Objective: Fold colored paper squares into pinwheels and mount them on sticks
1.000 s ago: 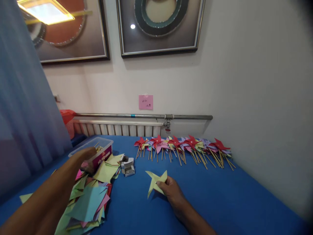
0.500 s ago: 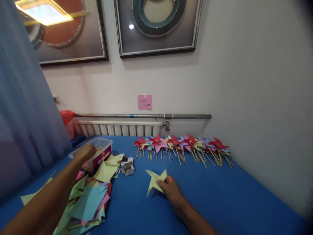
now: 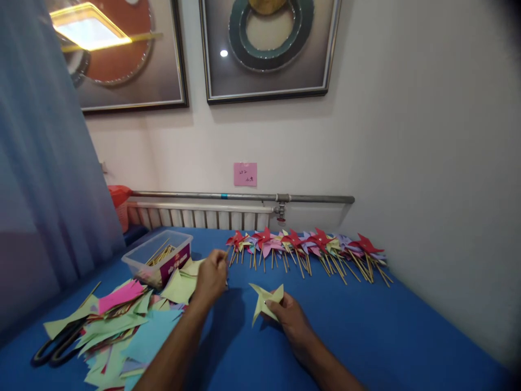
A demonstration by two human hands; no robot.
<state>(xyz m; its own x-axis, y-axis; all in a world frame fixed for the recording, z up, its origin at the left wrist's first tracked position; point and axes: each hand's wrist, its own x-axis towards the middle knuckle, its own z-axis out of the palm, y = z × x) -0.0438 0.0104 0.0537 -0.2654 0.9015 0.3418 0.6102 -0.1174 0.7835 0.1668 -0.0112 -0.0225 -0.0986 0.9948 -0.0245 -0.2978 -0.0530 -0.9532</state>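
Note:
My right hand (image 3: pixel 291 317) rests on the blue table (image 3: pixel 366 331) and pinches a pale yellow-green folded paper pinwheel (image 3: pixel 266 298) by its middle. My left hand (image 3: pixel 211 274) hovers just left of that pinwheel, fingers pinched together. A thin pale tip like a wooden stick pokes out above the fingers; the rest of it is hidden by the hand. Behind the left hand stands a clear plastic box (image 3: pixel 158 258) with wooden sticks in it.
A loose heap of coloured paper squares (image 3: pixel 122 320) covers the near left, with black scissors (image 3: pixel 57 342) at its left edge. A row of finished pinwheels on sticks (image 3: pixel 309 247) lies along the back. A radiator (image 3: pixel 203 217) and a pipe (image 3: pixel 244 195) run behind the table, and a wall bounds the right side.
My left hand left the stick box and swung right, to just beside the pinwheel, now pinched shut. The right hand kept hold of the pinwheel. The view dipped and scissors came into sight.

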